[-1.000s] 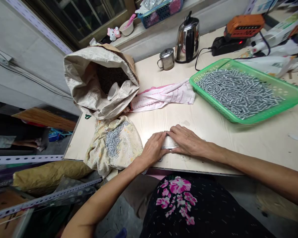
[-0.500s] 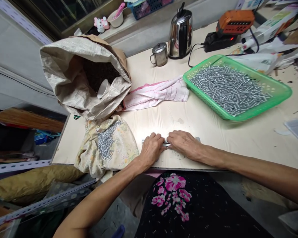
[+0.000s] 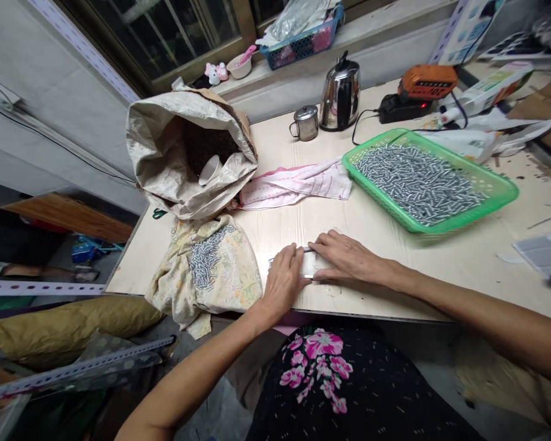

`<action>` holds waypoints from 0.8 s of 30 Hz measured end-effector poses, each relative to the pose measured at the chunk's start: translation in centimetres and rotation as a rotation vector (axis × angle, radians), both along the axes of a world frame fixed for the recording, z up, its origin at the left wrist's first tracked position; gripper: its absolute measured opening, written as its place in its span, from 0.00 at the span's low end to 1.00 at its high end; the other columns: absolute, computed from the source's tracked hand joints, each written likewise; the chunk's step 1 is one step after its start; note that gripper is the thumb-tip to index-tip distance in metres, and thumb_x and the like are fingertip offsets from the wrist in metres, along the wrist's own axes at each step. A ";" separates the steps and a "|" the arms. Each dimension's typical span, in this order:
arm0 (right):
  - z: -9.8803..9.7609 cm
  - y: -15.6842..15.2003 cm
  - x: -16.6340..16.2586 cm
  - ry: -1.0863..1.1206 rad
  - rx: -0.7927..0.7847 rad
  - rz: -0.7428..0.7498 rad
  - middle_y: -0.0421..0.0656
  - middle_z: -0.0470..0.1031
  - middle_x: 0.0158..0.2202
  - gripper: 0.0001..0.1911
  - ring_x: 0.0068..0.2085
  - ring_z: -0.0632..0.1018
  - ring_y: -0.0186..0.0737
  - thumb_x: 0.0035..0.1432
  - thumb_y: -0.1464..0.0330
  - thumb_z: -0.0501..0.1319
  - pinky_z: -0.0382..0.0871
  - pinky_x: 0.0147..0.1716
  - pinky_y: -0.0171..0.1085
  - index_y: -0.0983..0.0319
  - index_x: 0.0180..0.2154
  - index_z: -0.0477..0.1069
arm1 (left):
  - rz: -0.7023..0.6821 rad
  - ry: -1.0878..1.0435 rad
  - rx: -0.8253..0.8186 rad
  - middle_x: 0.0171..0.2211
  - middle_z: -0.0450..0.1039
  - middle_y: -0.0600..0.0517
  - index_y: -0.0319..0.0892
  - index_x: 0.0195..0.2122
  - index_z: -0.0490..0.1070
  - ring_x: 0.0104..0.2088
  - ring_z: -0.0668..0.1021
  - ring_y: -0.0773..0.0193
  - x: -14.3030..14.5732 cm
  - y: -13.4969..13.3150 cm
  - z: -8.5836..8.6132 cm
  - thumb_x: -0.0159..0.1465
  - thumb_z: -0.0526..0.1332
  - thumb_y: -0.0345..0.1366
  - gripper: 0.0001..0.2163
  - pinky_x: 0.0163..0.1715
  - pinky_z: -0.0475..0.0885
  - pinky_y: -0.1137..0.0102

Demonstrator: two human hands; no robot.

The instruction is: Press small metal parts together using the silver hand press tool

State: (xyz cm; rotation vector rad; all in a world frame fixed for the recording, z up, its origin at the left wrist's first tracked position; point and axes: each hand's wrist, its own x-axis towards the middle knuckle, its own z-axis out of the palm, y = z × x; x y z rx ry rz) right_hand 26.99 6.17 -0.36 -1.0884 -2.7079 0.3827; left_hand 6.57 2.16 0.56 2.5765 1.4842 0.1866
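Note:
Close to the table's front edge, my left hand (image 3: 283,278) and my right hand (image 3: 349,257) grip the two sides of a small flat pale piece (image 3: 308,264). It has a dark far edge and a shiny near edge; its exact kind is unclear. Fingers and thumbs pinch these edges, and the palms hide both ends. Left of my left hand, a pile of small silvery metal pins (image 3: 205,260) lies on a crumpled floral cloth (image 3: 239,278). More such pins fill a green plastic basket (image 3: 468,214) beyond my right hand.
An open woven sack (image 3: 153,131) with a white cup (image 3: 210,169) inside stands at back left. Beside it lies a pink-and-white towel (image 3: 298,184). Behind are a lidded metal mug (image 3: 306,124), a steel kettle (image 3: 340,92) and an orange battery (image 3: 427,81) on a charger.
The held piece showed as a narrow silver strip under closely set hands; now the hands are slightly further apart and its pale flat face shows. The camera view has shifted.

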 end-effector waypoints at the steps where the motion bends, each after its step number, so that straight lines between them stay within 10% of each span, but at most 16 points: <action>1: -0.1 0.3 0.2 0.005 -0.009 0.006 0.50 0.70 0.41 0.22 0.41 0.69 0.48 0.61 0.55 0.61 0.62 0.41 0.42 0.66 0.47 0.69 | -0.019 -0.033 0.048 0.61 0.61 0.37 0.38 0.61 0.57 0.62 0.64 0.47 0.0 -0.8 -0.5 0.63 0.64 0.38 0.28 0.58 0.66 0.52; 13: 1.0 5.0 -2.4 -0.083 0.074 -0.010 0.46 0.73 0.38 0.05 0.41 0.69 0.43 0.64 0.71 0.58 0.56 0.40 0.40 0.63 0.37 0.73 | -0.149 -0.197 -0.043 0.62 0.63 0.38 0.36 0.63 0.57 0.66 0.60 0.51 1.7 -5.3 -2.8 0.68 0.53 0.51 0.29 0.64 0.56 0.49; 19: 1.7 0.5 -7.8 0.009 0.021 0.521 0.44 0.70 0.40 0.05 0.41 0.65 0.41 0.62 0.73 0.59 0.57 0.39 0.39 0.60 0.35 0.73 | -0.100 -0.120 -0.135 0.49 0.74 0.35 0.32 0.53 0.70 0.53 0.75 0.45 1.6 -5.7 -3.5 0.67 0.52 0.55 0.29 0.53 0.71 0.52; 24: 0.6 0.1 -10.4 0.004 -0.007 0.630 0.43 0.69 0.36 0.08 0.39 0.66 0.41 0.62 0.74 0.58 0.60 0.43 0.42 0.61 0.30 0.71 | -0.098 -0.075 -0.162 0.44 0.76 0.37 0.34 0.43 0.76 0.47 0.78 0.47 1.7 -6.3 -4.3 0.65 0.51 0.58 0.29 0.47 0.75 0.57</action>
